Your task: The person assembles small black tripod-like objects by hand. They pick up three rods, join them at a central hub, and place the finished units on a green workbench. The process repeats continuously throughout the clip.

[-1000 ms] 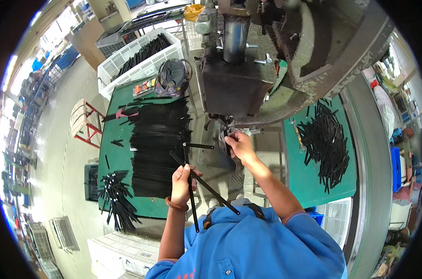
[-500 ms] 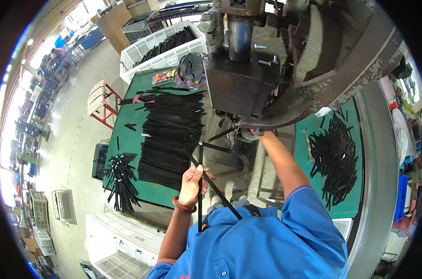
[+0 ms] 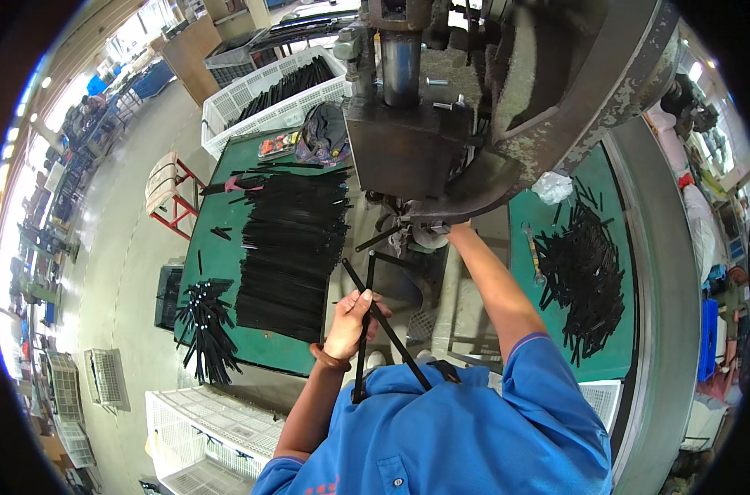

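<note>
Near my chest, my left hand is closed round two long thin black bars that cross at the fingers. One bar stands nearly upright in the view; the other bar slants down to the right across my shirt. Under the head of a large dark metal press, my right hand reaches in at the working area. Its fingers are mostly hidden by the machine, so what they hold does not show. A short black piece juts out leftward from the press tooling.
Rows of black bars cover the green table at left, with a loose bundle by its near corner. On the right green table lie a heap of short black pieces and a wrench. White crates stand near and far left.
My left hand has shifted slightly right, toward the press, and the two bars now cross at a wider angle. My right hand stays at the press. The whole view has turned a little.
</note>
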A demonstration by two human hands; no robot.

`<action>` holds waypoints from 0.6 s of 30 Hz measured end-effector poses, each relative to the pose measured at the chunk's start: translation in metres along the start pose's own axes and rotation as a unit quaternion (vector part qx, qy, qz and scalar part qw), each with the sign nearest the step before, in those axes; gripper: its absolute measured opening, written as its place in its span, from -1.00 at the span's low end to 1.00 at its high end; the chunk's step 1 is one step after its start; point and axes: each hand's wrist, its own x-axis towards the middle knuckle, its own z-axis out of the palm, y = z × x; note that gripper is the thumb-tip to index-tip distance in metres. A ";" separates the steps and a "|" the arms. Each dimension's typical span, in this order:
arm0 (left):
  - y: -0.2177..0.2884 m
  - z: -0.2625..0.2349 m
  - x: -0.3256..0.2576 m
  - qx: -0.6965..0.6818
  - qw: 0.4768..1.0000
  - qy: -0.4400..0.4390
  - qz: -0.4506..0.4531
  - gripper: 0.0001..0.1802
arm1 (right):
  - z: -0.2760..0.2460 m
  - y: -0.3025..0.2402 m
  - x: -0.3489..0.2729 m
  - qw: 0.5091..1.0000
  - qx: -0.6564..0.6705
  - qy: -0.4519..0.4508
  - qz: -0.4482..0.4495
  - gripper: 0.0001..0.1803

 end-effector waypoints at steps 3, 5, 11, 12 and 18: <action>0.000 0.003 0.003 -0.012 1.000 -0.020 -0.001 -0.70 | -0.002 0.021 -0.009 0.998 0.023 0.047 0.023 -0.55; -0.007 -0.001 0.005 -0.015 1.000 -0.028 0.000 -0.70 | -0.013 0.016 -0.014 0.993 0.076 0.074 0.057 -0.54; -0.014 -0.011 0.011 -0.029 0.998 -0.052 -0.009 -0.71 | -0.066 -0.042 -0.031 0.696 0.656 -0.176 0.233 -0.80; -0.014 -0.011 0.013 -0.028 0.998 -0.058 -0.011 -0.71 | -0.062 -0.054 -0.035 0.678 0.677 -0.177 0.225 -0.79; -0.005 -0.015 0.014 -0.020 0.997 -0.069 -0.016 -0.73 | -0.076 -0.119 -0.031 0.755 0.587 -0.202 0.209 -0.67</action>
